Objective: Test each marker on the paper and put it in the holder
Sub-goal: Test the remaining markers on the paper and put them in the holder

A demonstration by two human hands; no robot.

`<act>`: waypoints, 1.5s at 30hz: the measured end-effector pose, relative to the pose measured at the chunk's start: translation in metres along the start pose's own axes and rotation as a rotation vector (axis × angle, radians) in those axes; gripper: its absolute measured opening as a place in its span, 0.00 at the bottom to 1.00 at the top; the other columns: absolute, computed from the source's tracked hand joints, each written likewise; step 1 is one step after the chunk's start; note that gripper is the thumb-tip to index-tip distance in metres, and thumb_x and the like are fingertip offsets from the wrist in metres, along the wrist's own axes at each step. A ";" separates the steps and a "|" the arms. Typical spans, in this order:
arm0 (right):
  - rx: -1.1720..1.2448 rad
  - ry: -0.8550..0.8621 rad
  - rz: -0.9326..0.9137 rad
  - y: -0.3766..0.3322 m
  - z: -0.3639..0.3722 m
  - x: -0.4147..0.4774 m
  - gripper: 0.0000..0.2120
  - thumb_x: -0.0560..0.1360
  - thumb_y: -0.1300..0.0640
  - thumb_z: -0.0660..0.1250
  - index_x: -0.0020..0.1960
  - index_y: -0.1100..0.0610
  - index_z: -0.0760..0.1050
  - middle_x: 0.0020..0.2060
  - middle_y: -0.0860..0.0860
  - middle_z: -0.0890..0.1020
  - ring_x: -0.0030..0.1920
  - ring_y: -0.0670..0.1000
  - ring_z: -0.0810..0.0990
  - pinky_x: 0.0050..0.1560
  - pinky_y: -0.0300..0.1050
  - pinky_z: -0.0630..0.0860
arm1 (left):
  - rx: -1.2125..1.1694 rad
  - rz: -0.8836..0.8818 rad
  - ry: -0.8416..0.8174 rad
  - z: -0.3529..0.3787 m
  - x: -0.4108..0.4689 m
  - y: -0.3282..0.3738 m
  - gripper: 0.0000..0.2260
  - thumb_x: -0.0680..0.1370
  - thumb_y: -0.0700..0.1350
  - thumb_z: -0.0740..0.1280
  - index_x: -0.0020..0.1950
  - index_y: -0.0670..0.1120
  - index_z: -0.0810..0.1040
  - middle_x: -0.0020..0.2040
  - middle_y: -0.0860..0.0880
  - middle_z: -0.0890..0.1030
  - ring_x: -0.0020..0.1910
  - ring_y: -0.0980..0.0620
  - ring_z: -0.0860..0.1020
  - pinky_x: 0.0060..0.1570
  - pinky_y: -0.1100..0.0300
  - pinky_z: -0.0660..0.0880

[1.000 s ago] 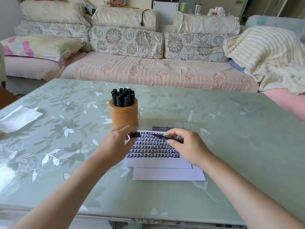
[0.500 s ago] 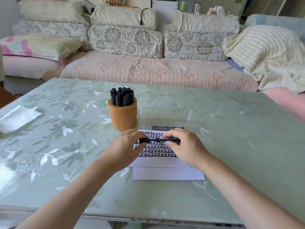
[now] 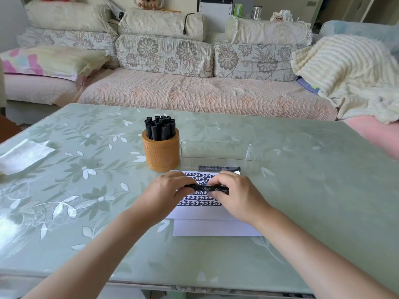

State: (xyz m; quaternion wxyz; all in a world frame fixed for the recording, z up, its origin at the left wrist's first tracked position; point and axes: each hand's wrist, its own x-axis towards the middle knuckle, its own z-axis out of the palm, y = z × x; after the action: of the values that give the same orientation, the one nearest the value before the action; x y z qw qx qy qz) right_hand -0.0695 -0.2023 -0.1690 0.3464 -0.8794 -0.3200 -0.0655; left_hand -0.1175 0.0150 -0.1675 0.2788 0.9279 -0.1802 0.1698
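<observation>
A black marker [image 3: 209, 188] lies level above the paper [image 3: 203, 214], held at both ends. My left hand [image 3: 166, 192] grips its left end, where the cap would be, and my right hand [image 3: 235, 195] holds the barrel. The white paper is covered in rows of black marks and lies on a second sheet [image 3: 216, 230]. Just behind it to the left stands the round orange holder [image 3: 160, 153], packed with several black markers [image 3: 160, 127]. Another black marker [image 3: 219, 168] lies on the table at the paper's far edge.
A clear plastic tray [image 3: 217, 151] stands right of the holder. A white tissue [image 3: 23, 155] lies at the table's left edge. The table [image 3: 313, 190] has a green floral glass top. A sofa with cushions and a blanket runs behind it.
The marker turned from slanted to level and both hands drew closer together on it. My left hand's fingers closed over the left end.
</observation>
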 end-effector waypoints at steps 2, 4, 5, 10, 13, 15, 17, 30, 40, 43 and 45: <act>-0.033 0.020 -0.013 -0.005 0.002 0.001 0.06 0.74 0.55 0.72 0.50 0.52 0.82 0.41 0.41 0.80 0.42 0.41 0.75 0.42 0.35 0.70 | -0.007 0.008 0.015 -0.003 0.000 -0.001 0.10 0.77 0.48 0.64 0.53 0.49 0.83 0.39 0.54 0.77 0.39 0.58 0.72 0.38 0.64 0.69; -0.067 0.026 -0.026 -0.011 0.001 0.004 0.07 0.75 0.53 0.71 0.51 0.53 0.82 0.43 0.44 0.82 0.42 0.43 0.75 0.42 0.40 0.70 | -0.002 0.031 0.027 -0.007 -0.001 -0.002 0.09 0.78 0.46 0.64 0.53 0.49 0.83 0.39 0.54 0.77 0.39 0.57 0.73 0.38 0.65 0.69; -0.076 0.016 -0.033 -0.014 0.001 0.005 0.08 0.75 0.52 0.70 0.51 0.54 0.82 0.42 0.45 0.83 0.41 0.44 0.75 0.42 0.41 0.70 | 0.004 0.044 0.035 -0.009 -0.001 -0.002 0.09 0.78 0.46 0.65 0.53 0.48 0.83 0.39 0.54 0.77 0.39 0.56 0.73 0.39 0.67 0.68; -0.182 -0.071 -0.039 -0.029 0.002 0.008 0.09 0.80 0.51 0.63 0.52 0.54 0.80 0.44 0.47 0.82 0.45 0.50 0.76 0.46 0.47 0.72 | 0.005 0.067 0.033 -0.020 -0.002 -0.007 0.09 0.79 0.47 0.64 0.52 0.49 0.83 0.38 0.54 0.77 0.40 0.57 0.73 0.40 0.69 0.68; -0.218 -0.145 -0.008 -0.034 0.005 0.015 0.12 0.81 0.54 0.61 0.62 0.51 0.78 0.50 0.46 0.81 0.52 0.52 0.77 0.51 0.49 0.73 | 0.017 0.048 0.013 -0.023 -0.001 -0.012 0.06 0.80 0.46 0.66 0.53 0.51 0.82 0.39 0.55 0.76 0.42 0.58 0.72 0.41 0.67 0.67; -0.152 -0.193 -0.009 -0.035 0.008 0.021 0.17 0.81 0.61 0.60 0.67 0.48 0.75 0.48 0.46 0.78 0.51 0.51 0.76 0.51 0.46 0.73 | 0.023 0.035 0.039 -0.026 0.002 -0.015 0.06 0.79 0.47 0.67 0.54 0.53 0.82 0.41 0.56 0.76 0.42 0.59 0.73 0.41 0.69 0.68; -0.063 -0.174 0.004 -0.035 0.007 0.026 0.20 0.80 0.65 0.60 0.68 0.48 0.74 0.50 0.46 0.77 0.52 0.47 0.76 0.52 0.40 0.71 | 0.010 0.009 0.097 -0.030 0.008 -0.019 0.07 0.79 0.49 0.67 0.56 0.53 0.81 0.44 0.57 0.77 0.43 0.62 0.74 0.42 0.71 0.69; 0.348 0.345 0.155 -0.059 -0.003 0.133 0.04 0.77 0.60 0.68 0.51 0.53 0.78 0.43 0.49 0.84 0.46 0.48 0.82 0.52 0.45 0.77 | -0.232 -0.374 0.444 -0.066 0.079 -0.072 0.29 0.73 0.50 0.70 0.72 0.53 0.65 0.67 0.53 0.66 0.68 0.52 0.65 0.67 0.53 0.65; 0.436 0.364 0.181 -0.046 0.022 0.170 0.06 0.74 0.58 0.70 0.49 0.49 0.78 0.44 0.47 0.84 0.44 0.50 0.85 0.48 0.58 0.83 | -0.300 -0.428 0.190 -0.070 0.100 -0.086 0.32 0.72 0.45 0.72 0.72 0.58 0.63 0.58 0.49 0.74 0.56 0.48 0.74 0.49 0.59 0.69; 0.356 0.347 0.161 -0.045 0.026 0.172 0.05 0.73 0.56 0.71 0.48 0.48 0.78 0.43 0.44 0.84 0.45 0.47 0.85 0.51 0.55 0.82 | -0.388 -0.396 0.231 -0.068 0.101 -0.087 0.30 0.72 0.39 0.70 0.70 0.58 0.66 0.58 0.52 0.75 0.54 0.50 0.76 0.49 0.60 0.72; 0.286 0.343 0.142 -0.047 0.024 0.175 0.06 0.74 0.57 0.72 0.47 0.47 0.78 0.43 0.44 0.84 0.44 0.46 0.84 0.52 0.51 0.81 | -0.448 -0.371 0.242 -0.066 0.101 -0.089 0.30 0.72 0.37 0.70 0.70 0.57 0.68 0.60 0.52 0.75 0.56 0.52 0.76 0.54 0.60 0.73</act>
State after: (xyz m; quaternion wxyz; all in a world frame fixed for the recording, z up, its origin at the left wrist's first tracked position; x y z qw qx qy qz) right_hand 0.0369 -0.0700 -0.1017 0.5205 -0.8176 -0.2000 -0.1435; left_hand -0.0047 0.0980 -0.1143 0.5220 0.8335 -0.0062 0.1811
